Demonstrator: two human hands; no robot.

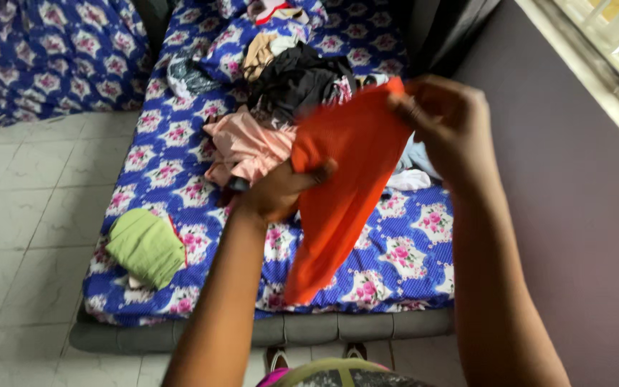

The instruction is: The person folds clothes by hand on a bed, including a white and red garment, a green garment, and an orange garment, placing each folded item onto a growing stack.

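Head view looks down over two bare arms at an orange cloth (345, 193) held up above a bed. The left hand (281, 190) clenches the cloth's left edge near mid-frame, fingers curled into the fabric. The right hand (445, 118), higher and to the right, pinches the top corner between fingertips and thumb. Both hands are closed on the same piece.

Risks, as a judgement: the right hand's hold is only a pinch on a small bit of corner, so a tug from the left hand could pull that corner free and let the cloth flop down. The lower end hangs loose toward the bottom centre of the frame and could drag across the bedsheet (410, 251) or catch on the clothes pile (288, 93) just behind it, disturbing the pile. The cloth also hides part of what lies behind it.

The orange cloth is a plain, bright, thin-looking piece with a fine woven or knitted texture. It is stretched slantwise from the upper right down to a narrow tail at lower centre, with soft folds along its length. What kind of garment it is cannot be told.

Around it: the sheet is blue with pink and white flowers; the pile in the upper middle holds black, peach-pink, tan and white pieces. A folded green cloth (148, 247) lies apart at the left edge of the bed, above the tiled floor (23, 215).
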